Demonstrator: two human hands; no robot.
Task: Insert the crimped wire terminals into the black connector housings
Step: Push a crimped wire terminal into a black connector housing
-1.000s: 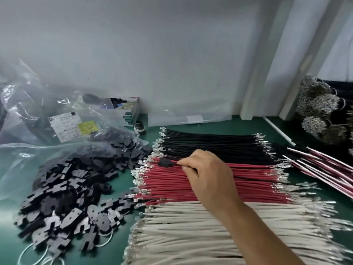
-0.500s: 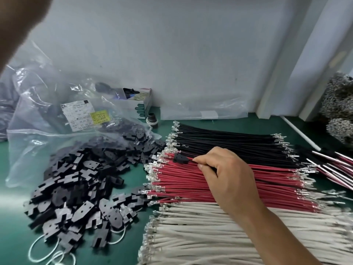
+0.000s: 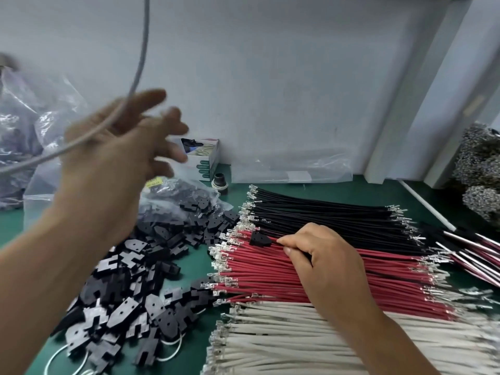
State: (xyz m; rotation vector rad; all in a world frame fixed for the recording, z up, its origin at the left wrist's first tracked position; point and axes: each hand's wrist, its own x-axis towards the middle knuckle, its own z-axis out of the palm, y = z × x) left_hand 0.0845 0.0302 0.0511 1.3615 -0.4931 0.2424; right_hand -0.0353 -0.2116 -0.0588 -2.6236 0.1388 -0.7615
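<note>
A single black connector housing [image 3: 260,238] sits on top of the red wires [image 3: 311,274], near their crimped left ends and just below the black wires [image 3: 324,215]; a wire runs from it to the right hand [image 3: 322,263], whose fingertips [image 3: 284,241] pinch that wire just right of the housing, the other fingers curled down onto the red bundle; below the red bundle lies a row of white wires [image 3: 297,342], all three rows parallel with silver crimped terminals [image 3: 230,250] at their left ends; left of the wires a heap of loose black connector housings [image 3: 130,296] spreads over the green table [image 3: 200,266], spilling from a clear plastic bag [image 3: 178,190]; the left hand [image 3: 116,155] is raised above the heap, blurred, fingers spread and loosely straight; a grey cable [image 3: 140,50] crosses in front of it, and I cannot tell whether the hand touches it; behind, a small white-and-green box [image 3: 205,158] stands against the grey wall [image 3: 270,77], a black round cap [image 3: 220,182] beside it; at far right lie mixed red-and-white wires [image 3: 476,253] and bundles of silvery terminals [image 3: 479,163].
</note>
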